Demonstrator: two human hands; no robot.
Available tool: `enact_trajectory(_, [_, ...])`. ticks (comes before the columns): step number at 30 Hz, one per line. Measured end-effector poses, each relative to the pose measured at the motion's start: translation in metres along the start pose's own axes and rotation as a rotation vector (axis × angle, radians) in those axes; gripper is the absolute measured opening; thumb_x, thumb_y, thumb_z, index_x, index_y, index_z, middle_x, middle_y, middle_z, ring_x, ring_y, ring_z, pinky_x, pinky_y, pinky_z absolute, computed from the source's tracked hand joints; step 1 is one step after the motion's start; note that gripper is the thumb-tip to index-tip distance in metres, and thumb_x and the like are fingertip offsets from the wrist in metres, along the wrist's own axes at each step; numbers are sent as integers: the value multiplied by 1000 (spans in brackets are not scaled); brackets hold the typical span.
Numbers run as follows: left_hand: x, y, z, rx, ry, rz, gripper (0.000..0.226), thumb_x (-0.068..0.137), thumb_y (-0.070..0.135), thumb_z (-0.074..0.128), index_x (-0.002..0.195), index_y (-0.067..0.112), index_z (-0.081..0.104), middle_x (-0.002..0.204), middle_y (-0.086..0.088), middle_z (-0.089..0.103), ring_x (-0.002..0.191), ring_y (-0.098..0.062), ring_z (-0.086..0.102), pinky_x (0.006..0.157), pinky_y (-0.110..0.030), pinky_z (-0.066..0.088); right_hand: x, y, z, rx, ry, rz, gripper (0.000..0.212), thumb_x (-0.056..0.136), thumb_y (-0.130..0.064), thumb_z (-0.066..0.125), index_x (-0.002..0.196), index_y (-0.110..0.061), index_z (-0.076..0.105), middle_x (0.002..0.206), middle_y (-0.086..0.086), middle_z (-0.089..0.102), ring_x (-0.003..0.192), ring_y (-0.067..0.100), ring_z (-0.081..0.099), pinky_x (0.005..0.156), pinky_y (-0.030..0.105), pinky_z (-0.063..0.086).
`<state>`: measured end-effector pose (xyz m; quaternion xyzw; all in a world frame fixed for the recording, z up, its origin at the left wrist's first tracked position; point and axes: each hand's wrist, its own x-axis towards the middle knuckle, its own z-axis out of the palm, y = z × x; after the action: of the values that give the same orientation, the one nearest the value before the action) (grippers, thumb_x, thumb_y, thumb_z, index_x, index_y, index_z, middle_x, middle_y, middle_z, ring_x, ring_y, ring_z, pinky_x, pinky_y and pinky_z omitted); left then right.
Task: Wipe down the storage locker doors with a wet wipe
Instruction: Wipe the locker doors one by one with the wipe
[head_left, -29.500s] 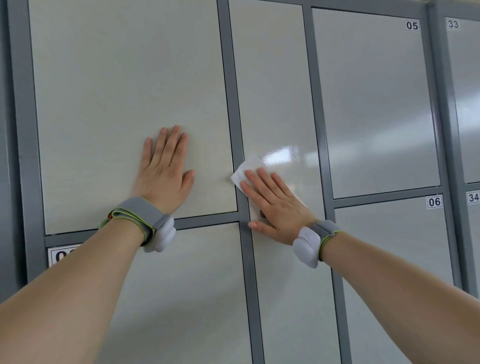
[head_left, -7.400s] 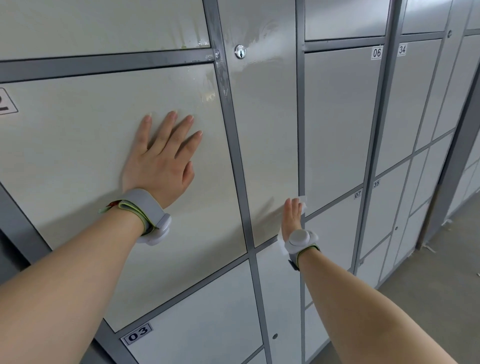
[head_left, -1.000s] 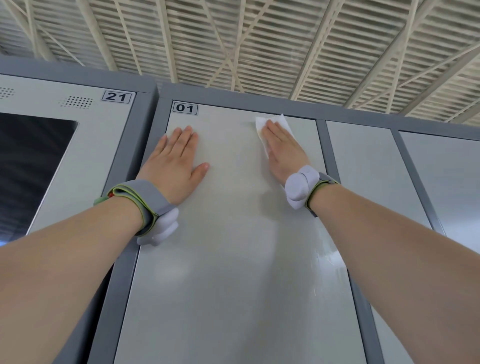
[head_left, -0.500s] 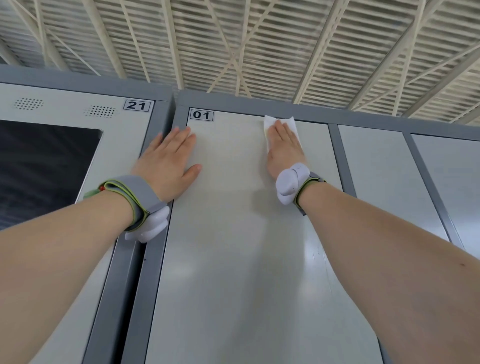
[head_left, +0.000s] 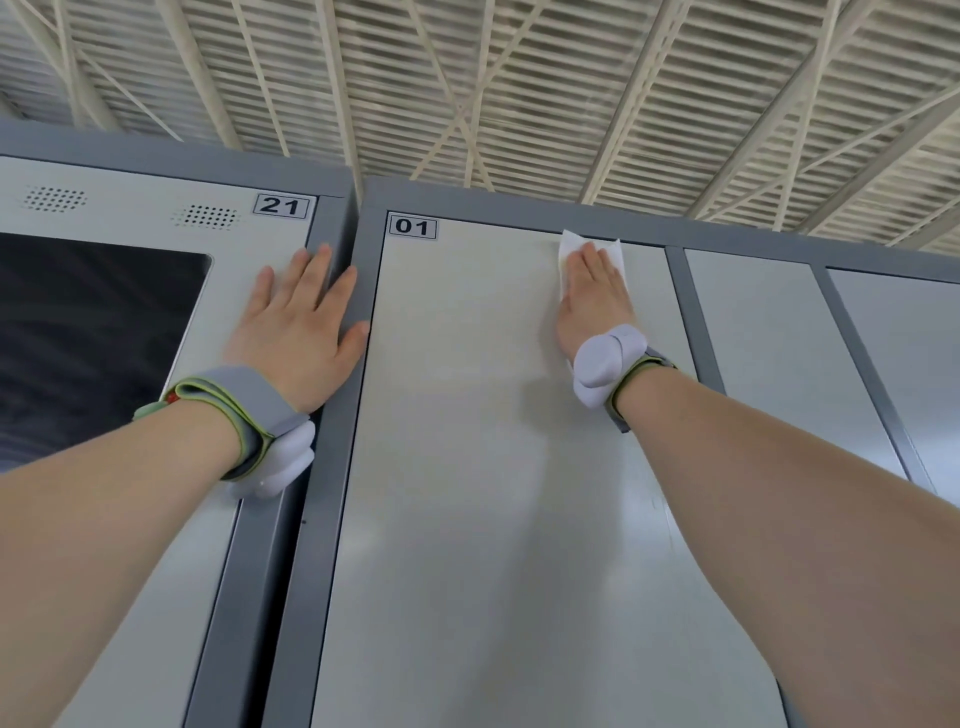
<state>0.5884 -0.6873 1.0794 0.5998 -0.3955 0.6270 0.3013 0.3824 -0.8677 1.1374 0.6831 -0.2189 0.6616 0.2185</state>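
Note:
The pale locker door (head_left: 467, 467) labelled 01 fills the middle of the view. My right hand (head_left: 592, 301) lies flat with straight fingers, pressing a white wet wipe (head_left: 618, 254) against the door's top edge, right of centre. The wipe shows above and beside my fingers. My left hand (head_left: 301, 327) rests flat with spread fingers across the grey frame and the neighbouring panel labelled 21 (head_left: 283, 206). Both wrists wear grey bands with white pods.
A dark screen (head_left: 88, 332) sits in the panel at left, with two speaker grilles above it. More pale doors (head_left: 769, 353) separated by grey frame strips run to the right. A slatted ceiling with white trusses (head_left: 467, 93) spans overhead.
My left hand has slid left off door 01 onto the frame and panel 21. My right hand has pushed the wipe up to the door's top edge, and the view has shifted left.

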Motion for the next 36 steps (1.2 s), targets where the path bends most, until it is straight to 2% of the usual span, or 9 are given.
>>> enact_trajectory(7, [-1,0,-1,36,-9,-3,71,89,47,16,150,12,20,158,-12,7,146,-26,2,116,-42,-1,-6,-32,8,-1,-41,-215,57,91,4,29,147,-5,21,157,6,14,145,22,8,117,27,2])
enact_trajectory(9, [-1,0,-1,51,-27,-5,61,98,44,22,151,13,17,159,-11,3,146,-25,-1,116,-41,-3,-17,-33,7,25,-41,-309,54,93,4,31,146,-6,25,157,6,17,145,23,11,114,20,0])
enact_trajectory(11, [-1,-1,-1,46,-41,-8,60,99,42,27,151,14,15,159,-10,1,146,-23,-4,116,-40,-4,-29,-32,4,72,-30,-401,49,94,4,35,143,-3,35,154,10,25,143,26,19,109,15,1])
enact_trajectory(13, [-2,-1,-2,36,-33,-6,61,99,45,23,151,15,15,159,-10,1,146,-23,-4,116,-40,-5,-35,-26,1,87,-43,-442,45,95,3,36,140,-2,39,152,12,29,142,27,23,109,15,4])
enact_trajectory(16, [-2,0,-4,30,-40,-10,60,99,44,25,151,15,15,159,-9,0,146,-23,-4,116,-40,-5,-32,-19,-2,46,-31,-387,47,95,0,36,142,-2,36,153,10,26,143,25,21,113,22,11])
enact_trajectory(20, [-3,1,-5,21,-45,-19,60,99,44,24,152,16,12,159,-8,-2,146,-21,-7,116,-39,-7,-15,-26,-2,-17,-16,-196,52,94,1,33,145,-4,28,157,8,17,145,21,12,114,22,7])
enact_trajectory(26, [-4,2,-4,18,-37,-13,61,99,43,25,152,16,12,159,-8,0,146,-22,-5,116,-40,-5,18,-49,2,-31,-137,-107,53,90,4,31,143,0,24,156,13,11,144,26,7,116,29,6])
enact_trajectory(30, [-3,2,-5,5,-33,-25,64,99,43,25,151,11,6,159,-7,0,146,-20,-4,116,-38,-5,12,-54,5,-15,-111,-142,55,89,7,31,143,-1,25,156,12,12,144,25,7,116,27,4])
enact_trajectory(36, [-5,2,-5,-3,11,-100,69,98,46,22,150,4,7,159,-10,2,146,-23,-3,116,-40,-6,-14,-56,-6,32,-125,-348,51,93,7,31,143,-1,30,155,11,19,143,27,15,111,18,2])
